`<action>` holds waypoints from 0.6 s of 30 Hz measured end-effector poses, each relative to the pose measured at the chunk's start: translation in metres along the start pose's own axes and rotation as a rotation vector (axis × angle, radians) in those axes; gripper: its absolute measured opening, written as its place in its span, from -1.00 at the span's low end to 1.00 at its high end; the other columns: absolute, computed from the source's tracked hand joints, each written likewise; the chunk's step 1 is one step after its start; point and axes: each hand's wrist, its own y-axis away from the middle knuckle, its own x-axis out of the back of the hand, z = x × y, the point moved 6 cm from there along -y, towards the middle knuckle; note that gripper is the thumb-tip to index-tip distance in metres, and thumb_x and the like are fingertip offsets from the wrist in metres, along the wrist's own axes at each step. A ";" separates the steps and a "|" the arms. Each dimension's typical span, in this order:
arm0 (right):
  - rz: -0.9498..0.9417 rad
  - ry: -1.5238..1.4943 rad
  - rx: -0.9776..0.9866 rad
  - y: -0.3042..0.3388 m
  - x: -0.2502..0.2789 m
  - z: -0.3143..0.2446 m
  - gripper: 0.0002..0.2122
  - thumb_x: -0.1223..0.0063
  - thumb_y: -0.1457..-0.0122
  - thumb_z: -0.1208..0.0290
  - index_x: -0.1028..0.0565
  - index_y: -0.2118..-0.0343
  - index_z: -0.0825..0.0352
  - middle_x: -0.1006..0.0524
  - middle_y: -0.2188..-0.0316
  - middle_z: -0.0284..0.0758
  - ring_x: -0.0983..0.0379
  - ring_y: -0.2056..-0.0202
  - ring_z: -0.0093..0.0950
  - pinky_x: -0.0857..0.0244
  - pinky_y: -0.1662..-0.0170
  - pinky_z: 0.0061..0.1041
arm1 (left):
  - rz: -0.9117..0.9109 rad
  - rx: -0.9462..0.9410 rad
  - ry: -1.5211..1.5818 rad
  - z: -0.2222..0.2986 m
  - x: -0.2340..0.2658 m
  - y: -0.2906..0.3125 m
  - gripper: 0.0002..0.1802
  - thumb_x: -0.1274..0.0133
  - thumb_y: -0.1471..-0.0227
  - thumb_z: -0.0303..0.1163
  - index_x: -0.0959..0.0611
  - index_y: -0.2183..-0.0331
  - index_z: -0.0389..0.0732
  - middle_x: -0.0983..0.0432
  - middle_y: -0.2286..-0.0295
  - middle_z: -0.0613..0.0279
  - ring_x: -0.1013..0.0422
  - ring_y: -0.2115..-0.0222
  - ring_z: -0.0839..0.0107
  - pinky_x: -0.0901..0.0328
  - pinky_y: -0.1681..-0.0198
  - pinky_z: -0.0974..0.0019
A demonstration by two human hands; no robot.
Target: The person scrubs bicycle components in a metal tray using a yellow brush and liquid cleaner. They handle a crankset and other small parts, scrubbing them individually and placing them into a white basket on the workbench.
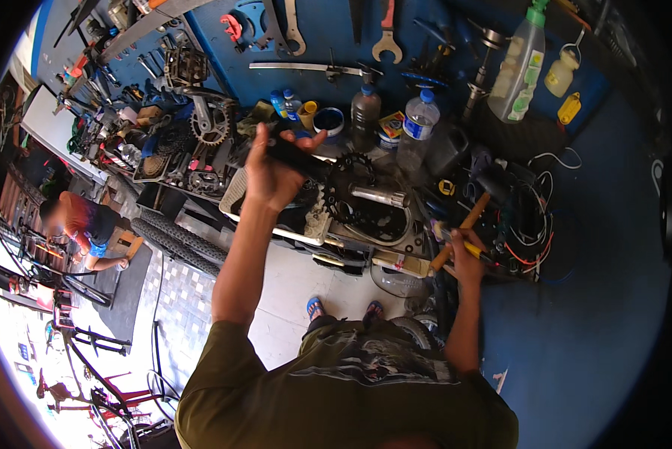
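Keep your left hand (270, 179) wrapped firmly on the black crank arm (303, 159), near the pale tray (318, 230), and hold the silver spindle (377, 195) clear of the clutter. The arm's long axis slants from your palm rightward and toward you; the spindle points right. Your right hand (467, 260) meets a wooden handle (475, 211) and yellow-handled tool (473, 249); I cannot tell which it grips, so separate them cleanly.

Bottles (420, 129) behind crankset (342, 184), open space before it
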 end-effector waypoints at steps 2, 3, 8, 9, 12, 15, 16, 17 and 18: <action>-0.024 0.000 0.051 -0.004 -0.013 0.002 -0.74 -0.26 -0.35 0.24 -0.62 0.22 0.39 -0.62 0.43 -0.42 -0.50 0.39 -0.65 -0.35 0.31 -0.59 | -0.071 -0.021 -0.013 -0.027 0.020 -0.027 -0.26 0.03 -0.25 0.39 -0.61 0.47 -0.16 -0.56 0.47 0.11 -0.53 0.22 0.13 -0.11 -0.39 -0.33; -0.035 0.001 0.077 -0.007 -0.020 0.003 -0.74 -0.27 -0.35 0.24 -0.63 0.22 0.40 -0.62 0.42 -0.42 -0.50 0.38 -0.64 -0.36 0.29 -0.58 | -0.075 -0.007 -0.008 -0.040 0.020 -0.034 -0.24 0.03 -0.24 0.42 -0.60 0.50 -0.15 -0.53 0.51 0.11 -0.52 0.32 0.16 -0.10 -0.40 -0.33; -0.114 0.080 0.097 -0.031 -0.048 0.011 -0.73 -0.35 -0.28 0.23 -0.66 0.25 0.40 -0.63 0.42 -0.44 -0.50 0.35 -0.65 -0.36 0.27 -0.57 | 0.063 0.241 -0.147 -0.097 0.048 -0.067 -0.22 0.09 -0.31 0.30 -0.52 0.57 -0.25 -0.48 0.58 0.01 -0.58 0.27 -0.11 -0.32 -0.18 -0.17; -0.137 0.084 0.081 -0.036 -0.055 0.014 -0.73 -0.37 -0.27 0.23 -0.67 0.25 0.39 -0.63 0.42 -0.44 -0.50 0.35 -0.65 -0.36 0.27 -0.57 | 0.092 0.291 -0.167 -0.106 0.052 -0.074 -0.25 0.07 -0.31 0.28 -0.53 0.53 -0.25 -0.48 0.57 0.03 -0.58 0.28 -0.08 -0.33 -0.15 -0.18; -0.198 0.102 0.109 -0.049 -0.080 0.023 -0.73 -0.39 -0.25 0.20 -0.67 0.25 0.35 -0.63 0.43 -0.42 -0.51 0.35 -0.65 -0.37 0.25 -0.56 | 0.181 0.402 -0.233 -0.130 0.069 -0.089 -0.39 -0.01 -0.29 0.24 -0.56 0.26 -0.21 -0.50 0.53 0.14 -0.58 0.32 0.06 -0.40 0.05 -0.25; -0.242 0.224 0.195 -0.059 -0.100 0.034 -0.72 -0.40 -0.23 0.18 -0.66 0.25 0.33 -0.64 0.44 -0.39 -0.52 0.35 -0.62 -0.38 0.25 -0.54 | 0.187 0.409 -0.276 -0.149 0.082 -0.102 -0.41 -0.04 -0.27 0.25 -0.52 0.12 -0.14 -0.51 0.53 0.19 -0.58 0.33 0.10 -0.43 0.16 -0.22; -0.252 0.221 0.191 -0.062 -0.104 0.039 -0.72 -0.40 -0.22 0.17 -0.67 0.24 0.30 -0.69 0.39 -0.30 -0.59 0.35 -0.51 -0.42 0.24 -0.48 | 0.174 0.418 -0.263 -0.154 0.082 -0.107 -0.40 -0.06 -0.26 0.25 -0.52 0.10 -0.15 -0.51 0.52 0.19 -0.58 0.34 0.12 -0.44 0.16 -0.20; -0.250 0.309 0.258 -0.062 -0.109 0.034 -0.72 -0.41 -0.21 0.17 -0.67 0.23 0.29 -0.69 0.36 -0.27 -0.62 0.33 -0.46 -0.43 0.23 -0.45 | 0.173 0.421 -0.251 -0.155 0.085 -0.110 -0.38 -0.08 -0.25 0.25 -0.52 0.08 -0.16 -0.52 0.51 0.18 -0.58 0.36 0.13 -0.45 0.17 -0.18; -0.248 0.396 0.326 -0.061 -0.114 0.028 -0.72 -0.42 -0.19 0.16 -0.68 0.22 0.28 -0.70 0.33 -0.24 -0.64 0.31 -0.40 -0.45 0.22 -0.42 | 0.172 0.424 -0.238 -0.156 0.088 -0.113 -0.37 -0.10 -0.24 0.25 -0.52 0.07 -0.17 -0.53 0.51 0.18 -0.58 0.37 0.15 -0.45 0.18 -0.15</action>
